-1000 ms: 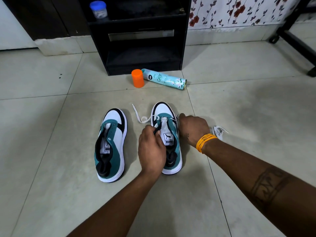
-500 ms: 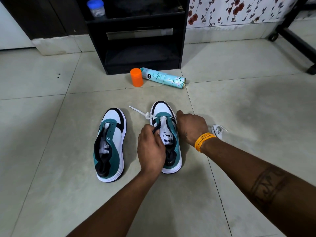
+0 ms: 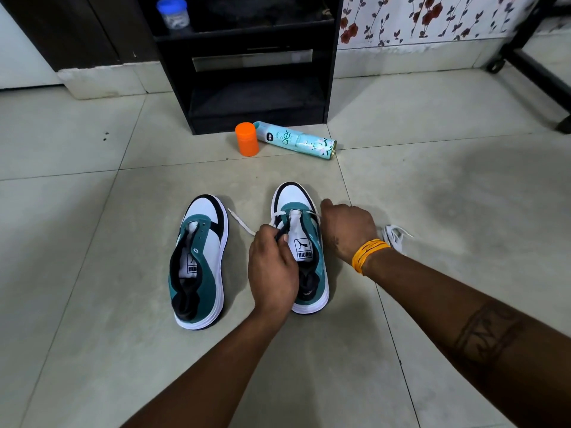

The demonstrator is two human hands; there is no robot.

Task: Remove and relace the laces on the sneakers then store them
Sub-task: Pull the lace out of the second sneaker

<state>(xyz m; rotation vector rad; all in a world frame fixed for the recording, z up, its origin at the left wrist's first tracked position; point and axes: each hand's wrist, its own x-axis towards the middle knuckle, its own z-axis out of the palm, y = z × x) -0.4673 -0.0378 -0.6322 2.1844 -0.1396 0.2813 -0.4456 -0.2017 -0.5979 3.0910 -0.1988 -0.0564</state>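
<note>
Kneeling over the right sneaker (image 3: 301, 242) on the tiled floor (image 3: 432, 196), you pinch its teal eyelet edge with your left hand (image 3: 273, 270), just beside the tongue, while your right hand (image 3: 347, 230) curls against the shoe's far side on the white lace (image 3: 244, 225). Left of that shoe stands the unlaced left sneaker (image 3: 199, 261); right of it lies a loose lace (image 3: 394, 237).
</note>
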